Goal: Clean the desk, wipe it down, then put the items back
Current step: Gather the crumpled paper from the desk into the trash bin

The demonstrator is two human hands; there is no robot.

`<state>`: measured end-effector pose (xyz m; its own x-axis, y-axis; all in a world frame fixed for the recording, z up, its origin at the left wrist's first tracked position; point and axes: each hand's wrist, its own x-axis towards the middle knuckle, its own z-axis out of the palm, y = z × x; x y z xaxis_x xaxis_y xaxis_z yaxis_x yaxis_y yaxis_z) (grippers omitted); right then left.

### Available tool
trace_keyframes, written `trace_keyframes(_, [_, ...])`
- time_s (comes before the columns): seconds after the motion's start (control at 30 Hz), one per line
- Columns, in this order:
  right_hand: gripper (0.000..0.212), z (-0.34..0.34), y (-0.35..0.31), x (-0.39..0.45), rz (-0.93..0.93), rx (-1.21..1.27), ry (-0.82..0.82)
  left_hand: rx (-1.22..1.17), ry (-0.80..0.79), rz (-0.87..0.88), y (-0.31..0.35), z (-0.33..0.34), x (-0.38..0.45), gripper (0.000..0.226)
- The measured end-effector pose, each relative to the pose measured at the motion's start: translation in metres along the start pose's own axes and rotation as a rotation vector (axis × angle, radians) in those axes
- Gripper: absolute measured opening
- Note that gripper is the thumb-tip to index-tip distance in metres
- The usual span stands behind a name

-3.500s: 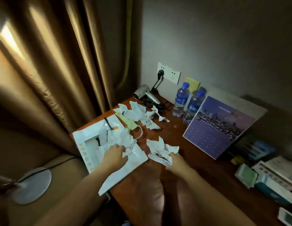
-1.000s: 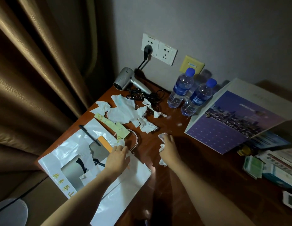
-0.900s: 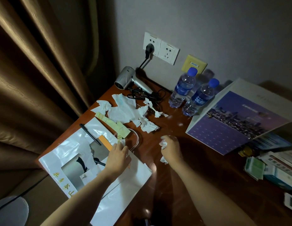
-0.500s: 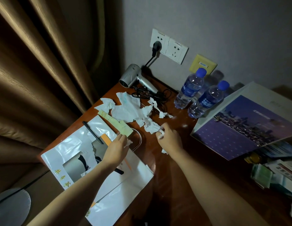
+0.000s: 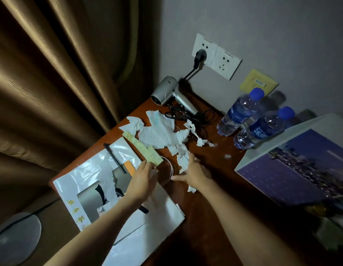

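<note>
Both hands meet mid-counter (image 5: 214, 204): left hand (image 5: 142, 180) pinches a yellow-green slip (image 5: 145, 150), right hand (image 5: 193, 172) clutches torn tissue (image 5: 183, 160), thumb spread.

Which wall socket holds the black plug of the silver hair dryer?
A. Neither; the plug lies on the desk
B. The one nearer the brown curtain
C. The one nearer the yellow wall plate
B: the black plug sits in the white socket on the curtain side, its cord running down to the silver hair dryer.
</note>
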<state>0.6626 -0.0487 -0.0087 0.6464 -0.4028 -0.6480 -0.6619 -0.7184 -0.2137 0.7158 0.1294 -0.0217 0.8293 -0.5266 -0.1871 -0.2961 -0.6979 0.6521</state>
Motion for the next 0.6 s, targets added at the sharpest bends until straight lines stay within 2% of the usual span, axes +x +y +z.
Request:
trace_keyframes(0.07, [0.096,0.011,0.001,-0.003,0.02,0.07,0.062,-0.006,0.028,-0.019,-0.002,-0.001,-0.001,0.024])
trace_keyframes(0.13, [0.069,0.018,0.0,-0.005,0.052,0.138,0.156,0.009,0.062,-0.035,-0.004,-0.004,-0.005,0.023])
trace_keyframes(0.23, [0.05,0.023,0.001,-0.009,0.054,0.047,0.209,0.021,0.118,-0.081,-0.009,-0.009,-0.01,0.02])
trace_keyframes(0.4, [0.039,0.031,0.011,-0.018,-0.01,0.01,0.244,-0.04,0.225,-0.216,-0.02,-0.024,-0.023,0.015])
trace_keyframes(0.6, [0.03,0.028,0.02,-0.033,-0.061,0.188,0.318,-0.124,0.302,-0.386,-0.035,-0.039,-0.044,0.041])
